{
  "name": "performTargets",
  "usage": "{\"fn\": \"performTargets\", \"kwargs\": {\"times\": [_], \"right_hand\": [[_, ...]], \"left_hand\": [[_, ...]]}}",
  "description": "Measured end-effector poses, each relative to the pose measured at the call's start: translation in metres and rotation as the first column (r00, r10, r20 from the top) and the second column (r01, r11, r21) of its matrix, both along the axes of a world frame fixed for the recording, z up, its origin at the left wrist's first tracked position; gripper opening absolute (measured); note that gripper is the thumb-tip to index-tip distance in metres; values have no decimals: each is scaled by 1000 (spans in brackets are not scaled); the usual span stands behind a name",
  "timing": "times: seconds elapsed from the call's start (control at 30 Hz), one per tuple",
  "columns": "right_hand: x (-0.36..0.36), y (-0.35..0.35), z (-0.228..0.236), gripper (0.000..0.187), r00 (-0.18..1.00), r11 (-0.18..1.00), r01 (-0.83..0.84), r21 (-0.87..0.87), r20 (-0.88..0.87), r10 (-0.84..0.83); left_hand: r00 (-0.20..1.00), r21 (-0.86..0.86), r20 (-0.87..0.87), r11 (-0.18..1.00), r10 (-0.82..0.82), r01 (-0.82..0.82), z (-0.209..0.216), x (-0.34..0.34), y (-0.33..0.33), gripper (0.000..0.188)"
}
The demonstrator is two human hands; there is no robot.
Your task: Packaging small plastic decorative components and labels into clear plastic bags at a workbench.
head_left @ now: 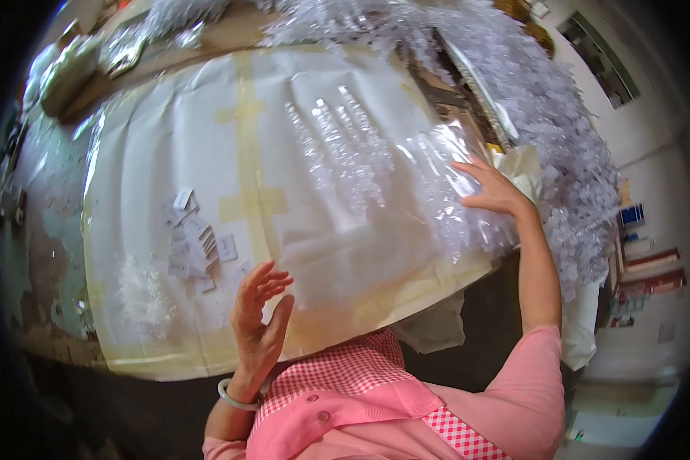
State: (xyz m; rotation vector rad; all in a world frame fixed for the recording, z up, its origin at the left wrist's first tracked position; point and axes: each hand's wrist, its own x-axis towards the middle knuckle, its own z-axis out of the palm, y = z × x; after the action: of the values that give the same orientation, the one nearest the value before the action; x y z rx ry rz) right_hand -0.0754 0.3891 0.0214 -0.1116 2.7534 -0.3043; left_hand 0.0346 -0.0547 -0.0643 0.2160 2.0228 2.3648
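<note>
Spread underneath: creased white sheeting (pixel 169 146) with yellowed tape (pixel 248 149). Nearest, bare left hand (pixel 261 322): raised, loosely cupped, holding nothing visible. Farther right, bare right hand (pixel 500 190): thumb and fingers parted against glossy clear plastic packet (pixel 449 153) near sheeting's right edge. Judged best: touch lightly, keep flat, avoid creasing. Beyond: heaped translucent white plastic sprigs (pixel 540 100).

The left hand (pixel 259 313) hovers by the table's (pixel 50 264) near edge, fingers loosely bent, thumb apart. The right arm (pixel 540 276) reaches forward, the right hand (pixel 492 190) spread near the right edge.
</note>
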Motion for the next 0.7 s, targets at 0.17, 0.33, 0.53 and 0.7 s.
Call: {"fn": "performTargets", "kwargs": {"times": [0.17, 0.33, 0.53, 0.7], "right_hand": [[12, -30, 5, 80, 996, 975, 81, 206, -62, -69], [2, -95, 22, 58, 826, 983, -77, 165, -542, 156], [8, -242, -26, 24, 792, 728, -592, -346, -420, 444], [12, -313, -67, 24, 747, 649, -661, -377, -412, 522]], "left_hand": [[999, -34, -29, 999, 36, -37, -14, -2, -4, 51], [988, -124, -113, 986, 101, -115, -7, 3, -9, 40], [941, -443, -336, 888, -42, -119, -12, 23, -29, 20], [870, -583, -476, 695, 127, -421, -17, 23, -52, 15]]}}
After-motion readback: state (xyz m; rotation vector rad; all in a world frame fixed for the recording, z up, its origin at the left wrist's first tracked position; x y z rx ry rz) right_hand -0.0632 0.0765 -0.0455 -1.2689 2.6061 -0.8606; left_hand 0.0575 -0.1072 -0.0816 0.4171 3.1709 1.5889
